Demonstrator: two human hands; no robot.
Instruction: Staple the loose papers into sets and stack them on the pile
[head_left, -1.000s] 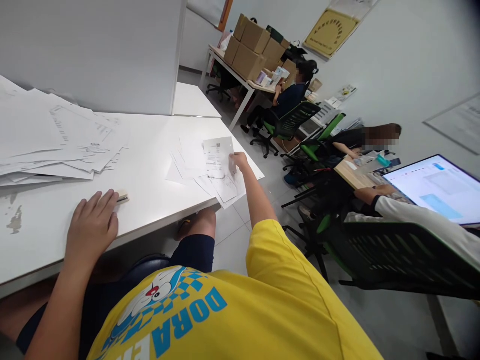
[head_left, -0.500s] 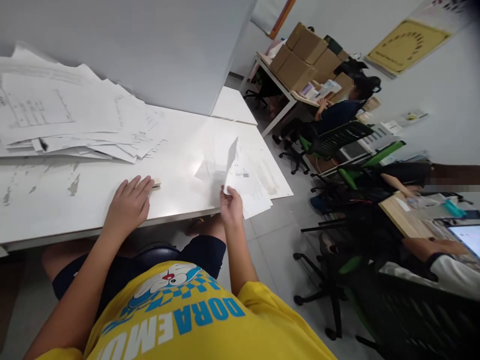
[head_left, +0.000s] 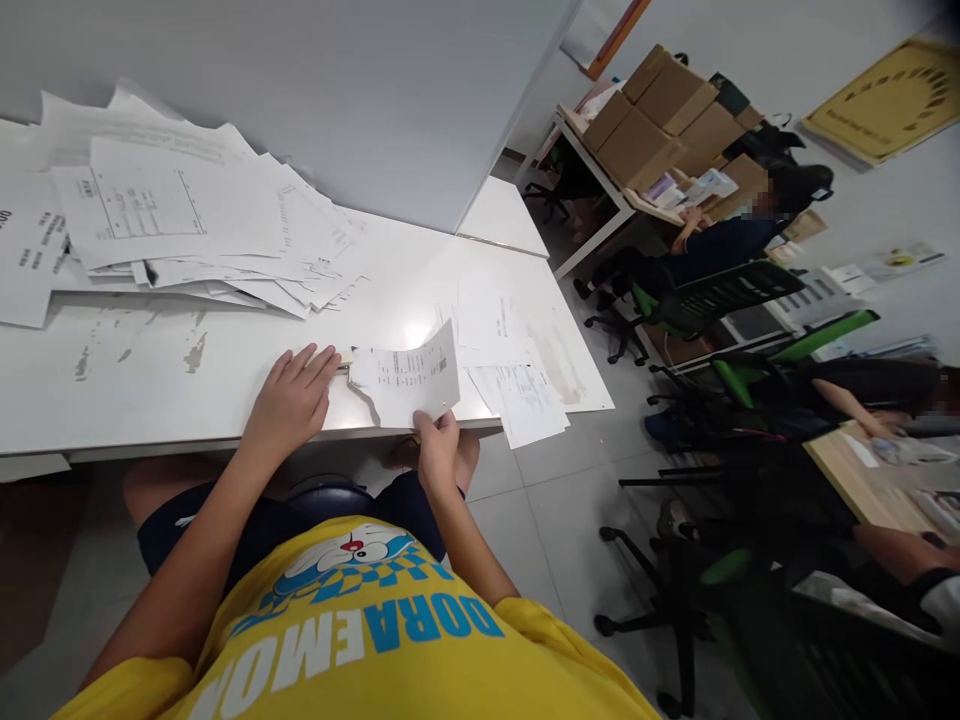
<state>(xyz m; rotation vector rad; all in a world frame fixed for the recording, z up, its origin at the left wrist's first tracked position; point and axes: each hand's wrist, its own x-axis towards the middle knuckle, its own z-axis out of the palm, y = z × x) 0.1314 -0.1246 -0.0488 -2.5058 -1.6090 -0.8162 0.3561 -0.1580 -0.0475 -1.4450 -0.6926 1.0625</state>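
Note:
My left hand (head_left: 294,402) lies palm down on the table with its fingers stretched out. It covers most of a small beige tool with a metal tip, probably a stapler (head_left: 345,358), whose end sticks out past the fingertips. Between thumb and fingers, my right hand (head_left: 438,445) pinches the lower edge of a printed sheet of paper (head_left: 401,380). That sheet is curled, its right side lifted and its left edge at the tool's tip. Beyond it, several loose printed papers (head_left: 525,400) lie to the right, partly overhanging the table edge.
A spread pile of printed papers (head_left: 217,220) covers the back left of the white table (head_left: 247,420). A grey partition (head_left: 300,90) rises behind. To the right are office chairs (head_left: 712,300), cardboard boxes (head_left: 637,140) on another desk, and other people seated.
My right hand has brought the sheet leftward from the loose papers to the tool beside my left hand. The view has shifted, showing more of the left paper pile.

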